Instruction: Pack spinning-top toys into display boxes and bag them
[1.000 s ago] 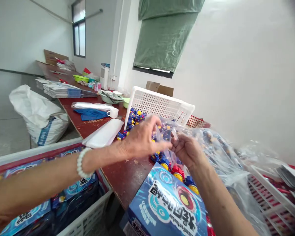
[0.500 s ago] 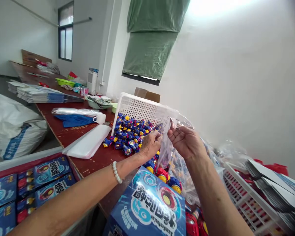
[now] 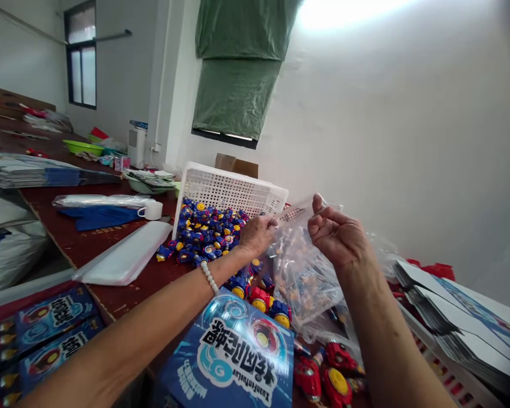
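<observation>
We had a clear bag (image 3: 295, 215) stretched between both hands, above the desk (image 3: 147, 277) and just beyond the box (image 3: 238, 351). Our left hand (image 3: 259, 233) was closed, pinching the bag's near edge between thumb and fingers. Our right hand (image 3: 339, 235) had its fingers curled and seemed closed on the bag's other side, though we could not tell exactly where the pinch lay.

The film looked thin and slippery, so we judged that an uneven pull could have split it or slid it out of either grip. Its layers might also have clung together, leaving the mouth shut.

Under and beside it lay more crumpled bags (image 3: 306, 277); an edge of the held one could have snagged there and dragged others along. Our left wrist wore a beaded bracelet (image 3: 209, 277), close over the loose toys, and a low sweep might have caught one.

The basket (image 3: 233, 177) stood tilted, its low side toward us, with blue toys (image 3: 208, 232) spilling out onto the desk. A knock from our left forearm could have sent more rolling. The red toys (image 3: 338, 385) sat right of the box, near our right forearm, and they too might have been pushed. Leaning in could have shifted the box as well.
</observation>
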Motion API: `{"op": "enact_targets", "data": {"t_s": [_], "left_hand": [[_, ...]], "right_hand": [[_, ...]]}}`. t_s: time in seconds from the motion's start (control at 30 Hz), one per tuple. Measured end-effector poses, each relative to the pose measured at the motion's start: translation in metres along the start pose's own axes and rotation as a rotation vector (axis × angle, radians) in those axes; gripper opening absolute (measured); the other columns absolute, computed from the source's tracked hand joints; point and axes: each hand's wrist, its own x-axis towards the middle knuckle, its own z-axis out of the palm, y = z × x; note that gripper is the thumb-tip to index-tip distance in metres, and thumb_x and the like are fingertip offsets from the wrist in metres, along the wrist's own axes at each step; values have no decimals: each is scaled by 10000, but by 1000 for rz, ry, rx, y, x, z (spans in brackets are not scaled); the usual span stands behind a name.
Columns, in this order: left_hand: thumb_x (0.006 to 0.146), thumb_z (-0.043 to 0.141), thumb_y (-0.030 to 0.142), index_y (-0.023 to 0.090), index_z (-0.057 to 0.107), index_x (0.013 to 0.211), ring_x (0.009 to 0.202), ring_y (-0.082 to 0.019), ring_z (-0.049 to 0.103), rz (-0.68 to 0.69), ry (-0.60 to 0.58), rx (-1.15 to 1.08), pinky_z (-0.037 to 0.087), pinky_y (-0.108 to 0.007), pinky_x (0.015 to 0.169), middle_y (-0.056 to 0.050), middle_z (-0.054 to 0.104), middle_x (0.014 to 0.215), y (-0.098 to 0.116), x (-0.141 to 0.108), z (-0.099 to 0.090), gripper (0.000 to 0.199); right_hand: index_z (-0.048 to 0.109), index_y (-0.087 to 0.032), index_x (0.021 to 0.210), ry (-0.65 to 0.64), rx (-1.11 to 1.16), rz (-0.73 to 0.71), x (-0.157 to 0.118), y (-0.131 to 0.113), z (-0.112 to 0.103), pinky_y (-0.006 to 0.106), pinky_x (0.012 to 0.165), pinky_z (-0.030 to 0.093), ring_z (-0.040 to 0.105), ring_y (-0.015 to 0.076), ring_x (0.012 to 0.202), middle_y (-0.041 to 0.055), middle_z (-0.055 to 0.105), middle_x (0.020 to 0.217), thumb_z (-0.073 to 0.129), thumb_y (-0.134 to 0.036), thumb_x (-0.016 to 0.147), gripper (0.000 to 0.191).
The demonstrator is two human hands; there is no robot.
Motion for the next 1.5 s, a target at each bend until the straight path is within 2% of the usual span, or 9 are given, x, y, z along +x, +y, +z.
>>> {"op": "enact_targets", "data": {"t_s": [0.1,0.2,0.33,0.6,0.77,0.93,1.13,1.27,1.5], "left_hand": [[882,471,199,188,701,914,838,-226,654,69,22,82,459,-319,753,-84,721,862,-5,9,-13,232],[895,465,191,182,703,901,903,-230,643,202,-19,154,448,-324,801,-91,718,928,1,9,-27,238],[886,497,163,215,708,905,960,-211,628,447,-176,213,414,-327,880,-51,717,964,21,-7,-38,218],[902,475,148,180,680,931,882,-169,638,506,-63,58,464,-284,800,-44,712,943,24,-23,-57,209],[840,596,225,183,650,859,585,-124,548,223,-66,-187,450,-267,593,9,610,631,15,-13,-63,71],[713,628,100,215,632,875,529,-103,483,156,-462,-532,423,-260,510,31,550,635,0,-17,-87,199],[692,485,-25,240,743,793,779,-154,562,642,-508,272,441,-270,633,-60,564,1001,-29,-33,-83,383],[781,501,32,217,734,894,742,-184,557,538,-427,712,408,-281,587,-110,607,1020,-50,-34,-75,318],[763,497,45,110,737,771,905,-288,599,254,-229,717,451,-390,761,-156,696,828,-72,-16,-78,249]], "right_hand": [[502,-200,1145,275,-66,-19,-22,-7,-19,234,603,540,615,92,670,80,614,1111,429,-132,848,314],[272,-287,1378,498,-700,-656,-50,-4,-25,426,778,527,600,237,1002,130,427,1365,562,-273,833,617],[343,-225,1393,81,-1747,-1184,-60,12,-15,581,1049,268,351,351,1315,147,404,1426,587,-235,830,614],[480,-160,1239,-201,-1940,-549,-32,57,-38,351,601,434,601,239,631,72,665,750,493,-263,859,393],[225,-155,1415,-308,-1748,-807,-55,72,-42,291,520,392,590,233,749,146,595,1060,488,-201,802,669],[599,-206,1048,-318,-1845,-864,-56,55,-54,239,473,318,534,166,700,106,529,1061,455,-119,830,275],[662,-227,862,-422,-2351,-545,-50,44,-62,313,616,346,585,220,817,41,630,914,575,-98,800,168],[647,-216,840,-497,-2465,-355,-56,45,-57,310,625,335,607,211,842,25,642,863,475,-69,858,228],[658,-211,964,-432,-2493,-256,-65,40,-54,261,458,192,557,103,579,70,581,1156,421,-35,851,317]]}}
